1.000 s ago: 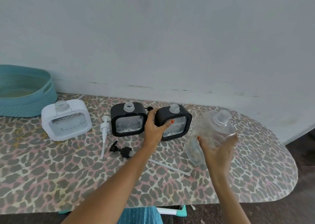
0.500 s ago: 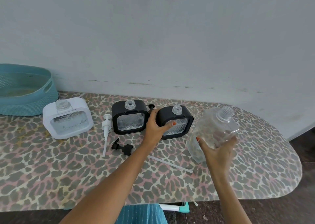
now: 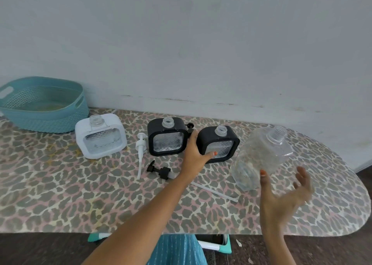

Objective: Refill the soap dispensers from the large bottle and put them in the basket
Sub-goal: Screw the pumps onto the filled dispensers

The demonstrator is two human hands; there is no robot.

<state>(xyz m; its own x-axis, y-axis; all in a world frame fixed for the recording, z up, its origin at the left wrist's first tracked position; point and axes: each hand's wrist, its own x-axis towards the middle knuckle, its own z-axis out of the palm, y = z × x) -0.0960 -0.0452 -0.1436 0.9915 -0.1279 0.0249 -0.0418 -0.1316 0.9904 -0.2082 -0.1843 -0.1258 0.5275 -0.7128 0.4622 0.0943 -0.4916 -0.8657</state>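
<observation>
1. Head view: the left hand [image 3: 196, 154] grips the right-most black soap dispenser [image 3: 218, 143]. The right hand [image 3: 285, 196], blurred, has its fingers spread just below the tilted large clear bottle [image 3: 261, 154].
2. Risk: the uncapped bottle looks unsupported and may topple or roll off the leopard-print board [image 3: 100, 200].
3. The teal basket [image 3: 46, 119] stands far left, well apart from the dispenser. No writing is readable.

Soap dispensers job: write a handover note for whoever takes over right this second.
Left hand grips the right-hand black dispenser.
Right hand is open, blurred, beside the tilted large bottle; contact unclear.
White dispenser and other black dispenser stand uncapped; white pump and black pump lie loose on the table.
Basket, far left, holds no dispenser.
Done: pumps off all three. Fill levels unreadable.
Left: finish any pouring, refit pumps, load basket.
</observation>
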